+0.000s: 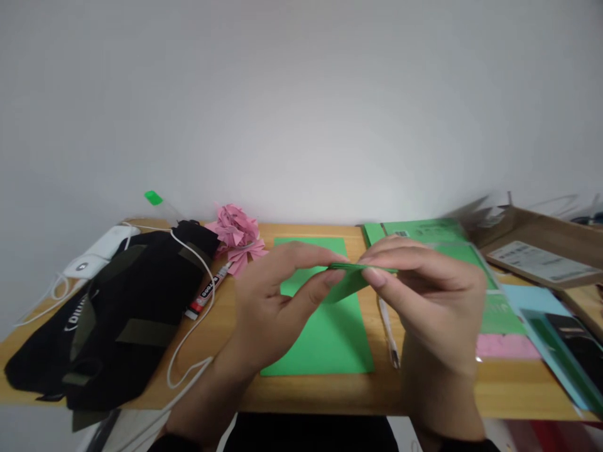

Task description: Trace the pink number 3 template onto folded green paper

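Both hands are raised over the wooden desk [330, 392] and pinch the same folded green paper piece [351, 276] between them. My left hand [277, 295] grips its left end with thumb and fingers closed. Its right end is held by my right hand [428, 289], fingers pressed together. Below them a flat green paper sheet [325, 339] lies on the desk. A white pen [389, 329] lies just right of that sheet.
A black bag [117, 314] with a white cable [188, 339] fills the left side. A pink paper flower [238, 235] and a marker [205, 292] sit behind it. Green paper packs [433, 235], pink and blue sheets [532, 301] and a cardboard box [541, 245] lie right.
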